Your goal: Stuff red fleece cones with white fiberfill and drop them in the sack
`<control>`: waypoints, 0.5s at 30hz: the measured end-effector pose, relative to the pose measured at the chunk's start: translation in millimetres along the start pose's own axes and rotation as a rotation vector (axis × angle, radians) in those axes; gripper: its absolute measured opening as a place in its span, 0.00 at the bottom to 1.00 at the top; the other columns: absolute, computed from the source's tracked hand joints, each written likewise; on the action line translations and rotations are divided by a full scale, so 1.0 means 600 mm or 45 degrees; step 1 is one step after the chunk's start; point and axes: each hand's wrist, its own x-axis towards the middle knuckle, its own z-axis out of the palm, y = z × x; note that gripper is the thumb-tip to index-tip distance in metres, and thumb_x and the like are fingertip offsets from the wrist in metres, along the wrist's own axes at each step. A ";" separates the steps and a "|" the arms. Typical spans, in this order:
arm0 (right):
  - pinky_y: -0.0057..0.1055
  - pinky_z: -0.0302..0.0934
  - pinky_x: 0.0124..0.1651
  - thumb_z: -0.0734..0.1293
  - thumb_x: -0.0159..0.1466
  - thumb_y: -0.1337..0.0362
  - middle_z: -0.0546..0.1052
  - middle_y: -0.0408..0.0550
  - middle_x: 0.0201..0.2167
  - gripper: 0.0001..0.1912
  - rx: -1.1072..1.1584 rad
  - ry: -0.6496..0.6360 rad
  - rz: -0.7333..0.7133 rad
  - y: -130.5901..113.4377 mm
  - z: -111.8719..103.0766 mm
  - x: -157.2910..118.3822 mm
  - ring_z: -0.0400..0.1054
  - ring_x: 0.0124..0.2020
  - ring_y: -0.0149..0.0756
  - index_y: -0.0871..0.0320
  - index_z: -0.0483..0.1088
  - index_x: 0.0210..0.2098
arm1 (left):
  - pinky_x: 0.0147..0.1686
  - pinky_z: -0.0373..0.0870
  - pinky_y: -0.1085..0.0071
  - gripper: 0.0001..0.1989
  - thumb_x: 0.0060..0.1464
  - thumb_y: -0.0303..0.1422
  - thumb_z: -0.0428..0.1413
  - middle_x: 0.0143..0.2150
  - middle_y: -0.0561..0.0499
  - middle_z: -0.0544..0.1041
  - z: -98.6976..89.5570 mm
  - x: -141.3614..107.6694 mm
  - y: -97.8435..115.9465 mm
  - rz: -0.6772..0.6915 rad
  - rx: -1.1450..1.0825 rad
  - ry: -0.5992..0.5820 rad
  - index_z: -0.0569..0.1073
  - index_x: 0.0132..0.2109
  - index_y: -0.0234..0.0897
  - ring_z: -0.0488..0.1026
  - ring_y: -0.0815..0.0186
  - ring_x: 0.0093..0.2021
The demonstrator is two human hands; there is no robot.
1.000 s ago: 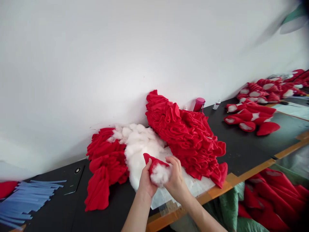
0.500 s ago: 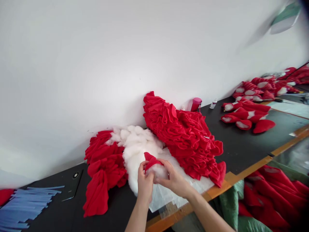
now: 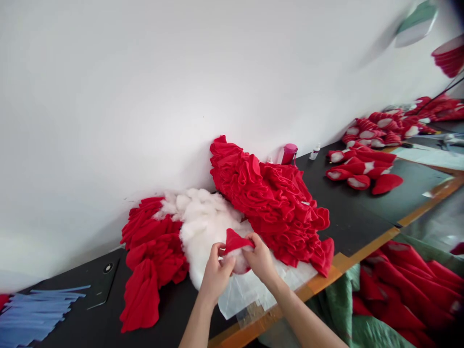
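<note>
A small red fabric piece [image 3: 237, 241] with white stuffing showing at its opening is held between both hands over the table. My left hand [image 3: 216, 273] pinches its left edge, thumb against the stuffing. At its right side, my right hand [image 3: 261, 258] grips the edge, with some fingertips hidden by the stuffing. Just behind lies a heap of white stuffing [image 3: 203, 217]. To the left of that heap is a pile of red fabric [image 3: 152, 261], and a larger pile of folded red pieces [image 3: 268, 198] rises to the right.
Blue strips [image 3: 36, 311] and a dark phone [image 3: 103, 285] lie at the left. Stuffed red pieces [image 3: 366, 169], a pink container [image 3: 289, 153] and a small bottle [image 3: 314, 152] stand or lie further right. A green bag [image 3: 373, 331] holds red pieces below the edge.
The red piece's pointed part stands wider and more upright between my hands. My right hand's fingers have closed in on its edge. The whole view has shifted slightly.
</note>
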 end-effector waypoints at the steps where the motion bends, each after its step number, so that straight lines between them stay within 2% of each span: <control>1: 0.27 0.56 0.26 0.59 0.44 0.67 0.67 0.39 0.21 0.09 0.030 -0.048 0.011 -0.002 0.000 -0.003 0.61 0.23 0.33 0.55 0.63 0.27 | 0.30 0.66 0.69 0.15 0.47 0.31 0.58 0.36 0.49 0.72 -0.003 -0.001 0.005 -0.027 -0.023 -0.097 0.68 0.44 0.42 0.71 0.61 0.30; 2: 0.26 0.56 0.24 0.59 0.45 0.67 0.67 0.38 0.20 0.09 0.065 -0.106 0.023 -0.004 0.002 -0.008 0.60 0.21 0.32 0.55 0.63 0.28 | 0.31 0.65 0.69 0.16 0.47 0.31 0.59 0.37 0.49 0.73 -0.004 -0.001 0.009 -0.020 -0.005 -0.113 0.68 0.45 0.42 0.71 0.60 0.32; 3: 0.25 0.55 0.22 0.59 0.45 0.67 0.67 0.37 0.19 0.09 0.098 -0.158 0.030 -0.007 0.006 -0.012 0.60 0.20 0.31 0.55 0.63 0.28 | 0.33 0.65 0.69 0.16 0.46 0.28 0.59 0.36 0.50 0.73 -0.002 0.000 0.012 0.009 0.057 -0.037 0.69 0.44 0.43 0.71 0.59 0.33; 5: 0.25 0.54 0.22 0.60 0.45 0.68 0.67 0.37 0.19 0.09 0.142 -0.206 0.029 -0.012 0.017 -0.020 0.60 0.21 0.31 0.55 0.63 0.27 | 0.36 0.62 0.68 0.14 0.44 0.23 0.58 0.29 0.52 0.71 0.008 0.007 0.011 0.033 0.207 0.228 0.69 0.38 0.44 0.70 0.57 0.35; 7: 0.25 0.54 0.25 0.60 0.44 0.69 0.67 0.37 0.19 0.07 0.145 -0.157 0.021 -0.012 0.027 -0.020 0.61 0.23 0.32 0.55 0.62 0.25 | 0.36 0.59 0.68 0.13 0.44 0.21 0.56 0.24 0.55 0.66 0.019 0.017 0.002 -0.026 0.280 0.411 0.68 0.35 0.45 0.70 0.55 0.34; 8: 0.26 0.53 0.26 0.59 0.43 0.70 0.66 0.38 0.18 0.07 0.136 -0.105 0.018 -0.011 0.029 -0.017 0.60 0.23 0.32 0.55 0.62 0.24 | 0.35 0.59 0.68 0.13 0.45 0.21 0.55 0.23 0.55 0.64 0.023 0.022 -0.004 -0.057 0.292 0.446 0.67 0.35 0.45 0.70 0.55 0.34; 10: 0.26 0.52 0.26 0.58 0.42 0.70 0.64 0.37 0.18 0.07 0.123 -0.015 0.027 -0.004 0.027 -0.006 0.58 0.24 0.32 0.55 0.61 0.22 | 0.34 0.59 0.68 0.14 0.45 0.20 0.54 0.22 0.56 0.63 0.023 0.029 -0.014 -0.086 0.292 0.425 0.66 0.36 0.44 0.70 0.55 0.34; 12: 0.26 0.50 0.26 0.59 0.42 0.69 0.63 0.37 0.18 0.07 0.137 0.024 0.046 0.004 0.020 0.004 0.57 0.23 0.32 0.55 0.61 0.23 | 0.32 0.60 0.69 0.12 0.46 0.21 0.55 0.23 0.56 0.65 0.013 0.028 -0.018 -0.110 0.281 0.336 0.66 0.36 0.43 0.70 0.57 0.31; 14: 0.26 0.50 0.25 0.60 0.43 0.68 0.63 0.36 0.18 0.07 0.176 0.023 0.071 0.010 0.011 0.010 0.56 0.22 0.31 0.55 0.62 0.24 | 0.30 0.62 0.70 0.13 0.48 0.26 0.57 0.27 0.54 0.70 -0.003 0.020 -0.014 -0.111 0.187 0.105 0.67 0.41 0.42 0.71 0.60 0.29; 15: 0.25 0.51 0.24 0.61 0.44 0.67 0.64 0.36 0.18 0.07 0.203 0.018 0.087 0.012 0.008 0.011 0.56 0.21 0.30 0.55 0.62 0.25 | 0.30 0.64 0.70 0.17 0.47 0.28 0.59 0.31 0.53 0.72 -0.011 0.016 -0.011 -0.100 0.093 -0.041 0.67 0.45 0.42 0.71 0.61 0.29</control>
